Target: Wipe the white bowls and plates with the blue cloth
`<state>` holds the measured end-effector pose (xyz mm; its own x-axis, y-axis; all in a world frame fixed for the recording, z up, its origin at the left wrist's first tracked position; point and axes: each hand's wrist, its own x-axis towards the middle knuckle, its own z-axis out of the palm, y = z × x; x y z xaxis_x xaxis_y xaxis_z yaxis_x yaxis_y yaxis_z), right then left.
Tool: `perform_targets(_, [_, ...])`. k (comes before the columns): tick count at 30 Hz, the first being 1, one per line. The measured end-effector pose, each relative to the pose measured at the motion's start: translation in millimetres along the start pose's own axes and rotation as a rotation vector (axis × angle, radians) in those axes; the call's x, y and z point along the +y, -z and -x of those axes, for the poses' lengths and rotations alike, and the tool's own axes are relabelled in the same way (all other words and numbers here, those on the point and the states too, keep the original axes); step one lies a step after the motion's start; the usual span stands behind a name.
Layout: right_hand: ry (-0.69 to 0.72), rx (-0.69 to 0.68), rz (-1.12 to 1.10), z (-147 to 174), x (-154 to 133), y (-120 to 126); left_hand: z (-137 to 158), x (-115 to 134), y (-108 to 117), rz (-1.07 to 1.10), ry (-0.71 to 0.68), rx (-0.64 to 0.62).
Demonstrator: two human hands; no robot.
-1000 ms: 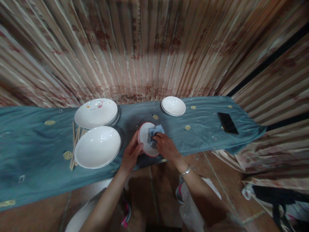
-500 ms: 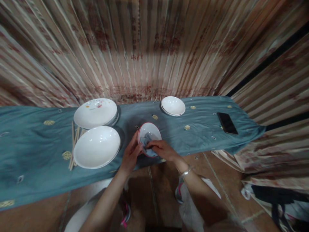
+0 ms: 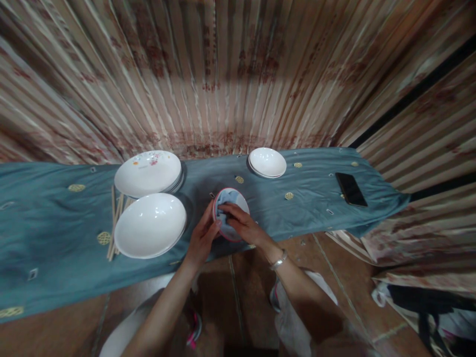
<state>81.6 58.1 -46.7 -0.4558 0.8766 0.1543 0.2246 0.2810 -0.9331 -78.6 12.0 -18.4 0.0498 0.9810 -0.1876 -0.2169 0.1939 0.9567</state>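
A small white bowl with a red rim is tilted toward me near the table's front edge. My left hand grips its left side, the thumb over the rim and the fingers around the outside. Inside the bowl lies a light blue-grey cloth, bunched against the inner wall. My right hand reaches in from the right, its fingers closed on the cloth and pressing it to the upper left of the inside. The fingertips are partly hidden in the cloth.
Left of my hands stand a large white bowl and a stack of floral plates, with wooden chopsticks beside them. Two small white bowls are nested at the back. A black phone lies on the blue tablecloth at right.
My right hand has moved up and left inside the bowl, carrying the cloth from the lower part to the upper left wall. My left hand keeps its hold on the bowl.
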Motion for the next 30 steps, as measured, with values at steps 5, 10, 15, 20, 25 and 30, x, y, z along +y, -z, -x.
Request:
perform_targets(5, [0.005,0.035,0.156,0.0,3.2,0.9,0.2,-1.6,1.2,-0.009,0.011,0.007])
perform_targets(10, [0.042,0.064,0.33,5.8,6.1,1.0,1.2,-0.2,0.0,-0.008,0.002,0.006])
perform_targets(15, [0.034,0.079,0.47,12.0,8.3,4.7,0.5,0.0,-0.4,-0.013,-0.002,0.003])
perform_targets(20, [-0.009,0.003,0.565,16.0,1.8,13.8,0.7,0.4,-0.9,-0.011,-0.007,0.007])
perform_targets(25, [-0.04,-0.084,0.555,17.3,-9.1,21.3,0.4,-1.1,-0.5,0.0,-0.002,0.011])
perform_targets(30, [-0.114,-0.171,0.42,16.1,-16.9,27.2,-1.5,-6.1,0.7,0.026,-0.005,0.023])
